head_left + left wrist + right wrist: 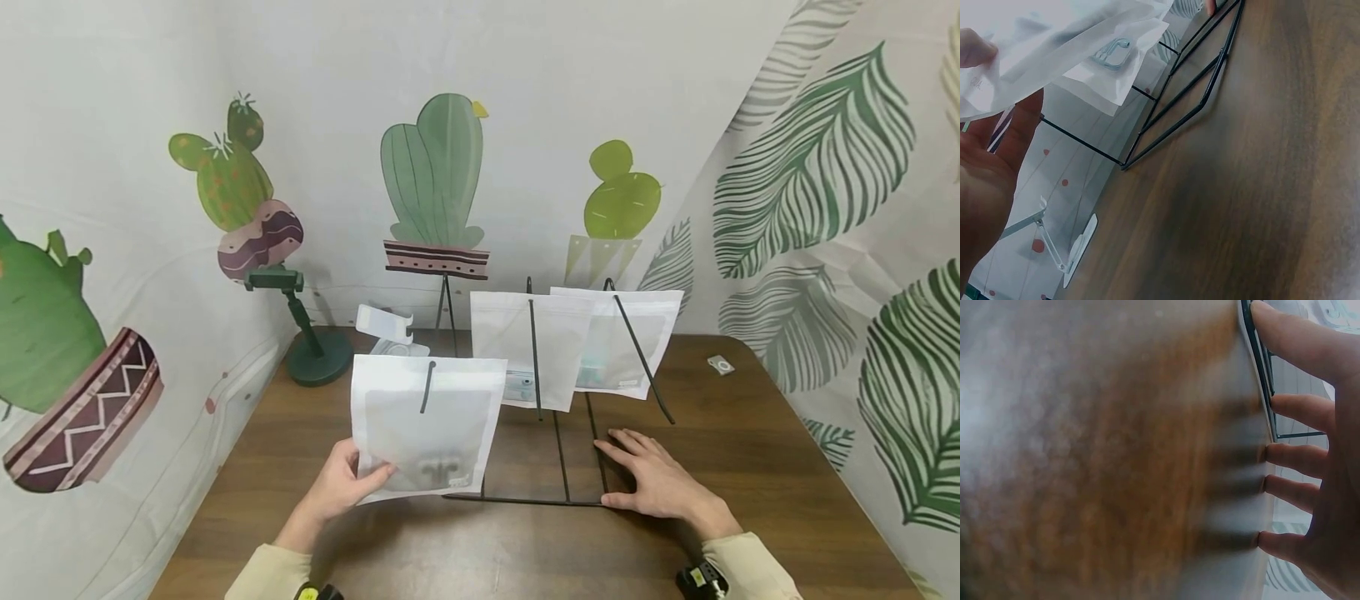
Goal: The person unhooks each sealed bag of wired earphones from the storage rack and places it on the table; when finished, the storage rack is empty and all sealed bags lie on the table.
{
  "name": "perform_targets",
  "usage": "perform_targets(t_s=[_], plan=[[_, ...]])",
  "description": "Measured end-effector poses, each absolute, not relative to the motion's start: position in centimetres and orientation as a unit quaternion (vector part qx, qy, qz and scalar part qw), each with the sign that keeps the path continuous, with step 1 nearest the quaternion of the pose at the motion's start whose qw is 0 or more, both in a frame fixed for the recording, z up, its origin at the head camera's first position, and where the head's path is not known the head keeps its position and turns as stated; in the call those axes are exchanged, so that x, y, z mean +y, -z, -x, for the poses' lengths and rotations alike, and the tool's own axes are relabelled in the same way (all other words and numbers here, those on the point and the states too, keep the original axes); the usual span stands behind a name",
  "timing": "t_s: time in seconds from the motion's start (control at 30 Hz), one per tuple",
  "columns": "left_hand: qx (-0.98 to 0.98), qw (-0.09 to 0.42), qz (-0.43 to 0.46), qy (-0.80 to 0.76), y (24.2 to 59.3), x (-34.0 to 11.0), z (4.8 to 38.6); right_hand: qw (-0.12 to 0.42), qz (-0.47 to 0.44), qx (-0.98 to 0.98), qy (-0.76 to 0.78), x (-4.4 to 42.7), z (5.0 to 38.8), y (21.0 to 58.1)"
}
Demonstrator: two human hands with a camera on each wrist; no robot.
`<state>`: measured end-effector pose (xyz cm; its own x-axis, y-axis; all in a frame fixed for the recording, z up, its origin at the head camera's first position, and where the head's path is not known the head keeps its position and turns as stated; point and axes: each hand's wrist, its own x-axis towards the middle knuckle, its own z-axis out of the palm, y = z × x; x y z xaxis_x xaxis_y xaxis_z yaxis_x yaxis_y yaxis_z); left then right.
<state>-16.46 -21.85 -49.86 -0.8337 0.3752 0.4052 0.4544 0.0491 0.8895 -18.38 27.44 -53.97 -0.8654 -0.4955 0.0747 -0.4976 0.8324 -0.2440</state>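
Observation:
My left hand [339, 485] pinches the lower left edge of a white, semi-clear zip pouch [423, 425], thumb in front and fingers behind. A black hook pokes through the pouch's top. Something grey shows faintly inside it. Two more white pouches, a middle one [555, 342] and a right one [637, 333], hang on other hooks of the black wire rack [525, 502]. A pale blue cable [1113, 53] shows through one pouch in the left wrist view. My right hand [660, 479] rests spread on the table, its thumb touching the rack's base.
A dark green phone stand [318, 354] is at the back left of the wooden table [780, 500]. Beside it stands a white folding stand [384, 323]. A small silver-white device [721, 365] lies at the back right. A printed cloth wall [540, 125] rises behind.

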Motion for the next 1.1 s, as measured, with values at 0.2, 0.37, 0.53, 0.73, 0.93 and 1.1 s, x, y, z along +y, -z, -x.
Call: perform_targets(t_s=[0.2,0.37,0.53,0.73,0.93,1.1], plan=[[-0.713,0.039,0.301,0.632,49.8,-22.0,16.1,0.004,-0.259,-0.957,-0.132,27.5,18.4,54.0],[-0.705,0.036,0.311,0.636,49.7,-22.0,15.9,0.001,-0.257,-0.957,-0.134,27.6,18.3,54.0],[-0.703,0.033,0.31,0.639,49.7,-22.0,15.6,0.003,-0.259,-0.957,-0.134,27.5,18.3,54.0],[-0.697,0.042,0.323,0.639,50.0,-22.0,15.2,-0.002,-0.261,-0.956,-0.137,27.3,18.4,54.0],[-0.71,0.028,0.298,0.638,50.2,-22.0,14.7,-0.002,-0.26,-0.956,-0.136,27.4,18.4,54.0],[-0.704,0.03,0.309,0.639,50.3,-22.0,14.5,0.0,-0.259,-0.957,-0.132,27.4,18.4,54.2]])
